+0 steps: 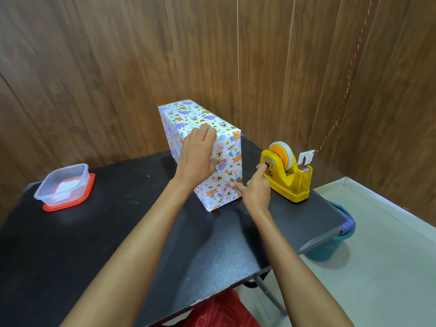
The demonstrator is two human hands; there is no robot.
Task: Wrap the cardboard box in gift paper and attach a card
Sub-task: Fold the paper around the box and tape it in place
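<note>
The box, covered in white gift paper printed with small animals, stands on the black table near its far edge. My left hand lies flat over the near top corner, fingers on the top and thumb against the folded end flap. My right hand is low at the right of that end face; its thumb presses the paper near the bottom while the other fingers are curled. A clear plastic container on a red lid at the left holds a pale card.
A yellow tape dispenser stands right of the box, close behind my right hand, near the table's right edge. A wood-panel wall rises behind. A red-and-white cord hangs at the right. A blue bucket sits on the floor under the right corner.
</note>
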